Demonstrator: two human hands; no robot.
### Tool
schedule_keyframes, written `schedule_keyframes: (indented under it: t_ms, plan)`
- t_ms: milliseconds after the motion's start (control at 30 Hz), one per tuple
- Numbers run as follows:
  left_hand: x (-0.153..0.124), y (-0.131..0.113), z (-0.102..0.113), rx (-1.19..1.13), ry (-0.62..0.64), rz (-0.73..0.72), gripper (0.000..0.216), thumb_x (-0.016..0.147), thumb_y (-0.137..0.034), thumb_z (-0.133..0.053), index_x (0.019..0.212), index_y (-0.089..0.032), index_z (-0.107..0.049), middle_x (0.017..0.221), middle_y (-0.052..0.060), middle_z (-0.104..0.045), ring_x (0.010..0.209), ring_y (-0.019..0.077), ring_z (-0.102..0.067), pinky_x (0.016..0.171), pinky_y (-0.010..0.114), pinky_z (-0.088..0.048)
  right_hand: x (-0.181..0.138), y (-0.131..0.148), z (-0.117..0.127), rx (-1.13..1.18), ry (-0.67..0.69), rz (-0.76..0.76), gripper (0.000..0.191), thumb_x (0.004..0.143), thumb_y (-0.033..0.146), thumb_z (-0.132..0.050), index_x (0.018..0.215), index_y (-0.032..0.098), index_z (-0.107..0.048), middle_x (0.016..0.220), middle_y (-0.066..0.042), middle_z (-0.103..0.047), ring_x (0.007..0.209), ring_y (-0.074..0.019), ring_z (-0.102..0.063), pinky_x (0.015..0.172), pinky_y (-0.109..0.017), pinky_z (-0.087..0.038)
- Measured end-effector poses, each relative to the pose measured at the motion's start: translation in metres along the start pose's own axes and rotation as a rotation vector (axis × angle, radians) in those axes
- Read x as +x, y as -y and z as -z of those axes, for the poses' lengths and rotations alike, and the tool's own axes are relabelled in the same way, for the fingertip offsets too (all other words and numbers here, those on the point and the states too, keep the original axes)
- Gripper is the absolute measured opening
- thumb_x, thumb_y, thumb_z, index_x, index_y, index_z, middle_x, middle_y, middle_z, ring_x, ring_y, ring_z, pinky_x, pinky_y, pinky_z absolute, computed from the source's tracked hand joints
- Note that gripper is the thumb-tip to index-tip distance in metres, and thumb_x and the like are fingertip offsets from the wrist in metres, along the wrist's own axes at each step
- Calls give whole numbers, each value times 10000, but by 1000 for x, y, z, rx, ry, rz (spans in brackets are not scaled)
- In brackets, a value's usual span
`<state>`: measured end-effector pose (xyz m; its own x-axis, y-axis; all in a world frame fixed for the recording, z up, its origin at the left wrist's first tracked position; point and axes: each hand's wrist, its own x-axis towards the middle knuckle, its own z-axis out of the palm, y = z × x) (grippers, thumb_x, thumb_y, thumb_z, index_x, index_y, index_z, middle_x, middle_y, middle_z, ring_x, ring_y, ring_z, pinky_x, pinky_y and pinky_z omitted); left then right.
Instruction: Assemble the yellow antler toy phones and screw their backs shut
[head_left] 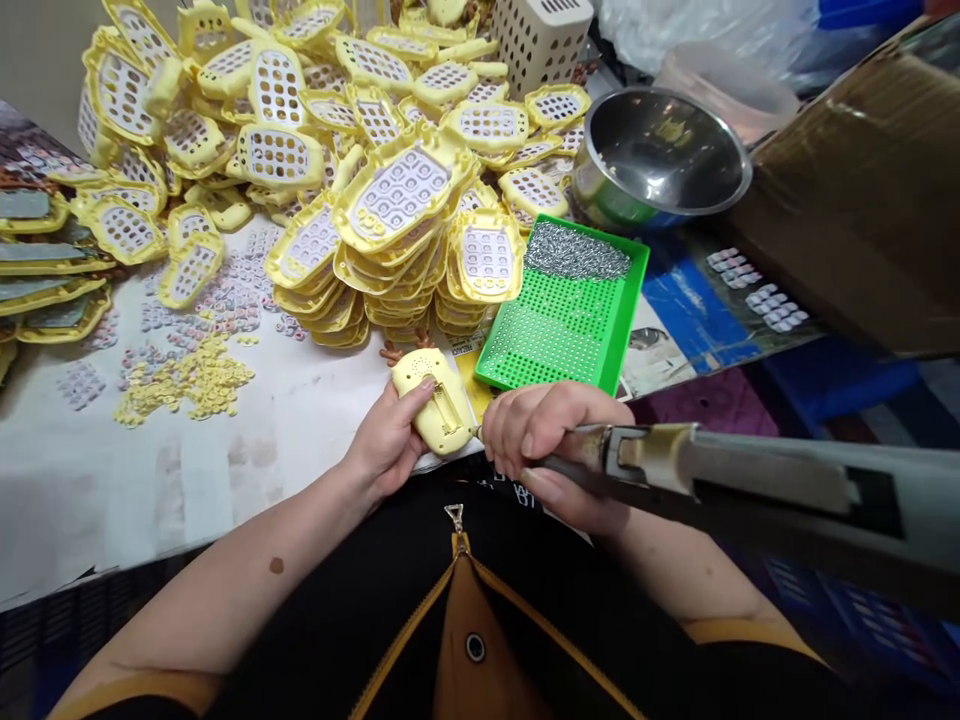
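Note:
My left hand [388, 440] grips a yellow toy phone [421, 372] with brown antlers, its back turned up and the battery bay uncovered. The thumb lies across the casing beside the bay. Closed around the front end of an electric screwdriver [660, 458] is my right hand [559, 440]. The tool's tip meets the lower right edge of the phone, though the screw there is too small to make out. Just beyond my right hand lies a green perforated tray [555, 335] with a heap of small metal screws [577, 250] at its far end.
Stacked yellow phone shells [405, 200] with button pads stand behind the phone, and more are piled farther back. Small yellow parts [187, 380] lie loose at left. A steel bowl [664, 150] and a cardboard box [862, 190] stand at the right.

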<state>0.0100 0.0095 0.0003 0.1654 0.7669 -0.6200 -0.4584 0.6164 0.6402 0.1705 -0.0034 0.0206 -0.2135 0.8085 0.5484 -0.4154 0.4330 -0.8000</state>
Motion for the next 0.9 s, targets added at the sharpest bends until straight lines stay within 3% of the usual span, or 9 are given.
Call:
schedule_keyframes:
  t_ms: [200,367,467,533,667,900]
  plan:
    - [-1,-4,-3,37,-34,32,360,870,-215,-609,1219,-202,-522,1065,92,-699,897,218,-700,799,389,-600,-5,6,6,21,-83,-97,311,738,183,-689,1033,259,-632,595,55,-568,471,-120,-549,479,-272,-491]
    - [-1,-5,-6,107,-69,47,345,858,-229,-621,1189,-197,-529,1081,103,-696,887,226,-700,729,379,-616,3,15,5,-24,-17,-123,180,756,249,-716,929,245,-668,543,55,-571,447,-110,-531,467,-260,-478]
    - [-2,-3,-6,141,-89,34,389,843,-264,-653,1205,-226,-515,1115,91,-690,918,231,-697,726,378,-619,13,26,6,-49,2,-66,104,799,268,-676,895,227,-674,513,47,-555,445,-116,-527,457,-266,-473]
    - [-2,-3,-5,155,-87,40,398,842,-294,-661,1206,-241,-509,1151,84,-680,938,234,-693,725,392,-621,19,29,14,-72,-49,20,155,815,238,-643,966,217,-668,536,42,-546,451,-120,-529,455,-279,-484]
    - [-3,-7,-3,157,-68,58,364,855,-307,-649,1191,-252,-520,1204,72,-662,970,229,-685,731,402,-625,21,17,39,-153,-182,143,260,797,190,-638,1054,224,-658,589,32,-562,491,-131,-561,479,-298,-504]
    - [-2,-11,-6,148,-94,88,366,892,-283,-604,1245,-265,-510,1185,73,-675,987,224,-689,768,396,-621,12,-1,50,-141,-226,73,259,804,210,-656,1059,245,-638,623,27,-571,503,-138,-545,499,-318,-491]
